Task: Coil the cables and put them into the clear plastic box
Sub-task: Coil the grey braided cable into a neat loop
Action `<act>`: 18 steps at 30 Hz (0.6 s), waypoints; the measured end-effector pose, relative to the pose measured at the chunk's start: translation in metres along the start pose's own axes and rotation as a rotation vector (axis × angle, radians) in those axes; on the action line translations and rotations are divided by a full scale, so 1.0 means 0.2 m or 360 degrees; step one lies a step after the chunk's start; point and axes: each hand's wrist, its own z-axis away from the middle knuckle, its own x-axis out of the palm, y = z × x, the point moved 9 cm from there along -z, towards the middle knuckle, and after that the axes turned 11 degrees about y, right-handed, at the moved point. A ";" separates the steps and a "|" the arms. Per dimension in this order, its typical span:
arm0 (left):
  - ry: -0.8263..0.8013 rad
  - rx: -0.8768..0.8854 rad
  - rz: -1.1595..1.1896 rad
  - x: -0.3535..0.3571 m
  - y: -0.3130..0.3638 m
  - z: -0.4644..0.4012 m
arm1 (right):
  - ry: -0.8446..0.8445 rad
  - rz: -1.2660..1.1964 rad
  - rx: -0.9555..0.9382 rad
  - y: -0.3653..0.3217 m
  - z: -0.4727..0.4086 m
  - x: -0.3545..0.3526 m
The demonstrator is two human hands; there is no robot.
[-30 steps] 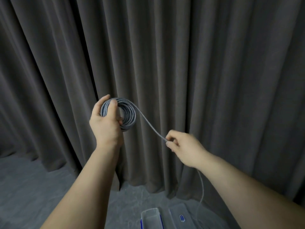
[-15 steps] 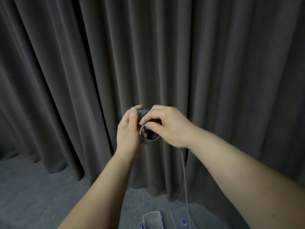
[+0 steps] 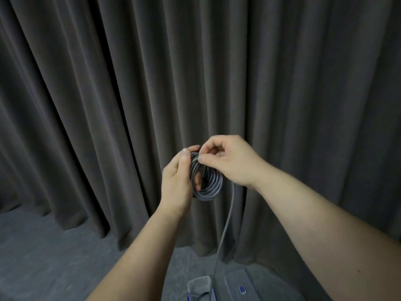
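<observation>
Slippage is the main risk as a person winds a grey braided cable (image 3: 207,181) into a hand-held coil in front of a dark pleated curtain (image 3: 108,105). The left hand (image 3: 176,181) grips the coil's left side, thumb laid over the top of the loops and fingertips showing through the middle. The right hand (image 3: 227,161) pinches a strand between thumb and forefinger at the top of the bundle, so the two hands meet on the coil and both are closed on cable. If the left thumb eased off, the stacked loops would probably spring apart and fan out, since nothing visible binds them. The unwound tail (image 3: 225,231) hangs from under the right wrist straight down toward the floor, just right of the clear plastic box (image 3: 199,286); judged from that line, it could drag against the box's rim or snag there as more length is drawn up, and a hard pull might tug the box along. The braided sheath looks matte and finely woven, with many turns lying close together in a fairly tight ring, darker in shadow on its lower edge. The box stands open at the bottom edge of the view with a dark shape inside that cannot be made out, and a clear lid (image 3: 237,285) with a small blue mark lies just beside it on the grey floor (image 3: 43,257).
</observation>
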 end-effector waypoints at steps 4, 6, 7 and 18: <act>-0.0057 -0.0047 0.0063 0.02 -0.03 0.01 | 0.0021 -0.0214 0.0107 0.07 -0.02 -0.04; -0.0136 -0.0003 0.0075 0.05 -0.01 0.01 | 0.0191 -0.0208 0.0132 0.11 -0.02 -0.09; -0.0183 0.0029 0.0062 0.06 -0.01 0.02 | 0.0271 -0.0219 0.0175 0.14 -0.03 -0.11; 0.0457 -0.0053 0.0369 -0.13 0.01 -0.11 | 0.0301 -0.0360 0.0492 0.35 0.08 -0.13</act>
